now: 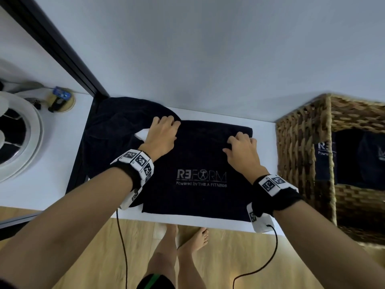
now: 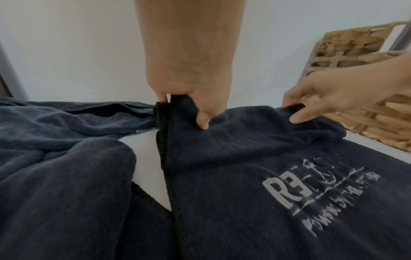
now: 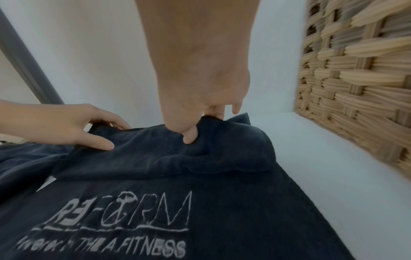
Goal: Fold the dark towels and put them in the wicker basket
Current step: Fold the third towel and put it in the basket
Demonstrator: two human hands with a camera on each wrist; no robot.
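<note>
A dark towel (image 1: 200, 159) with a white "REFORM" logo lies flat on the white table (image 1: 52, 159), logo up. My left hand (image 1: 164, 132) pinches its far left corner (image 2: 169, 109), thumb on top. My right hand (image 1: 242, 147) pinches the far edge (image 3: 211, 126) near the right corner, and the cloth bunches there. A second dark towel (image 1: 116, 130) lies crumpled at the left, touching the first. The wicker basket (image 1: 300, 155) stands at the right with folded dark towels (image 1: 354, 157) inside.
A white fan (image 1: 18, 134) lies at the left on the table, with a small blue-topped object (image 1: 61, 99) behind it. A dark frame post (image 1: 62, 49) runs along the wall. The table's front edge is near me, over a wooden floor (image 1: 104, 247).
</note>
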